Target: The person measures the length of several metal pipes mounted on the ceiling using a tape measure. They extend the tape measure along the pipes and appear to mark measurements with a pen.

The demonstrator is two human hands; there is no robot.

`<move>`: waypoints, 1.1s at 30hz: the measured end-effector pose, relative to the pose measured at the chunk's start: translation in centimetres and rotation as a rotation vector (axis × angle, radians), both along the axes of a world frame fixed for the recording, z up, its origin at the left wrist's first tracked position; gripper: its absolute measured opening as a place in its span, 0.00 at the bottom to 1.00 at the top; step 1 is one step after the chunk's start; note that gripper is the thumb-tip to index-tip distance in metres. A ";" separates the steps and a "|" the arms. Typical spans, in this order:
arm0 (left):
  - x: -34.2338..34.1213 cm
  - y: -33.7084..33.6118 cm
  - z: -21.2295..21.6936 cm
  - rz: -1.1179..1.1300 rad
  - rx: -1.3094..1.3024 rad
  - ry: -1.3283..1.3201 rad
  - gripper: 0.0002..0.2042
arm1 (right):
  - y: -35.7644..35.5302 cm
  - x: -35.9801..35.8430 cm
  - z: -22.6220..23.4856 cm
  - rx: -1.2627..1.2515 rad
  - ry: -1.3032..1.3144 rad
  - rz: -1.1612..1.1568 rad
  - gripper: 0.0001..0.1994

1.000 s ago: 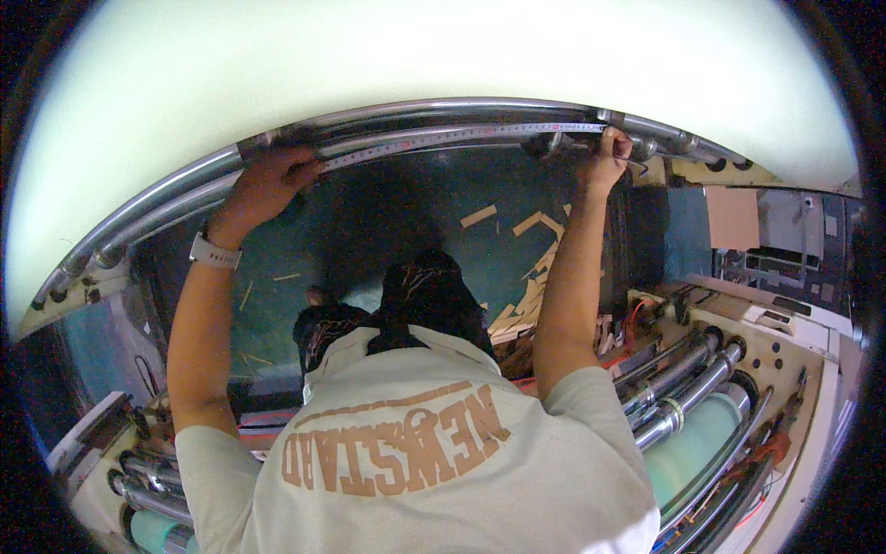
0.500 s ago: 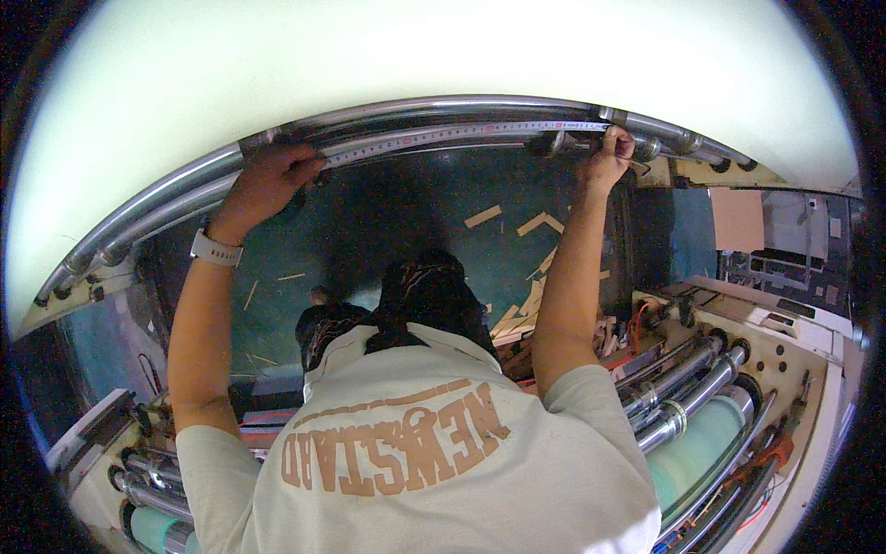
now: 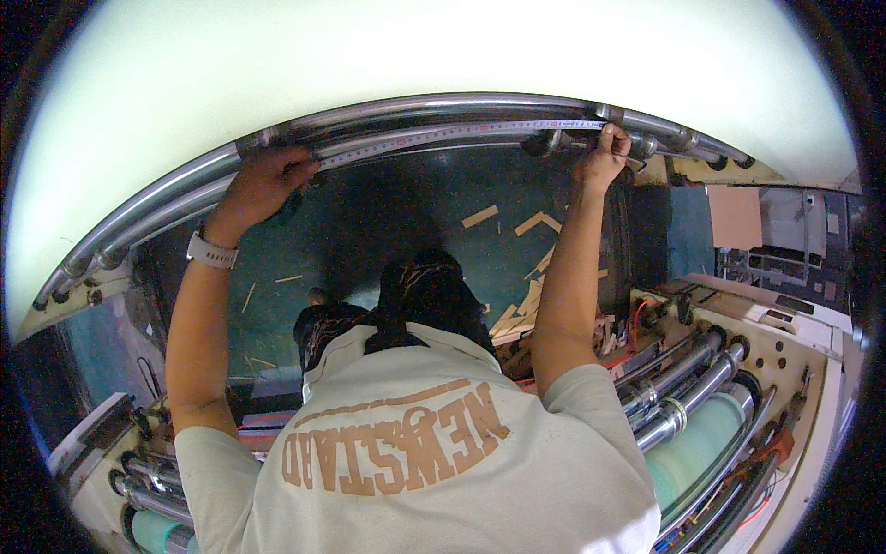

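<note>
A white tape measure point(image 3: 434, 137) is drawn out along a shiny metal roller point(image 3: 378, 140), spanning from one hand to the other. My left hand point(image 3: 269, 183), with a pale watch on its wrist, is closed at the tape's left part; the tape's case, if it is there, is hidden by the fingers. My right hand point(image 3: 604, 159) pinches the tape's right end, thumb up, beside the rollers' fittings. Another long metal roller point(image 3: 443, 103) runs just beyond the tape.
A large pale sheet or web point(image 3: 443, 46) curves over the rollers. Cardboard strips point(image 3: 521, 309) lie scattered on the dark green floor point(image 3: 369, 222). A machine side with chrome rollers point(image 3: 688, 406) and a green-covered roller point(image 3: 701, 434) stands at the lower right; similar rollers point(image 3: 152, 485) are at lower left.
Both hands have shifted only very slightly, to the left in the picture, along with the whole view. The tape stays stretched between them.
</note>
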State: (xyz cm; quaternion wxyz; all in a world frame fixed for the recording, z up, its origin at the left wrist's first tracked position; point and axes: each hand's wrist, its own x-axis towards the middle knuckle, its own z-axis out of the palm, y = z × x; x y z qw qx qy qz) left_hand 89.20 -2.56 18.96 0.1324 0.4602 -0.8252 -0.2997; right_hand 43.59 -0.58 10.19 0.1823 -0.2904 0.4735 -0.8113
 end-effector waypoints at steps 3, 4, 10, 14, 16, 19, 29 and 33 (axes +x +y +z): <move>0.5 -0.9 -0.2 -0.052 0.109 -0.088 0.12 | -0.1 -0.3 -0.3 0.007 0.054 -0.027 0.06; 0.3 -0.6 -0.2 -0.014 0.087 -0.043 0.11 | 0.0 -0.4 -0.4 0.014 0.069 -0.020 0.07; -0.5 -0.7 0.8 -0.105 0.087 -0.004 0.11 | 0.1 -0.9 -0.6 -0.012 0.033 -0.022 0.04; -0.8 -0.4 -0.1 -0.030 0.063 -0.015 0.10 | 0.3 -0.3 0.1 0.070 -0.035 -0.050 0.07; -1.3 -0.2 0.4 -0.014 0.029 -0.036 0.10 | 0.8 0.9 1.1 0.027 -0.181 0.004 0.08; -2.2 -0.7 -0.2 -0.064 0.065 0.075 0.11 | 1.4 0.5 1.3 0.032 -0.345 0.017 0.06; -8.5 -2.3 0.3 -0.106 0.056 0.010 0.13 | 1.3 -1.9 2.7 0.314 -0.358 0.151 0.09; -8.9 -3.4 -0.7 -0.119 0.043 -0.031 0.13 | 1.3 -1.9 3.1 0.296 -0.410 0.190 0.10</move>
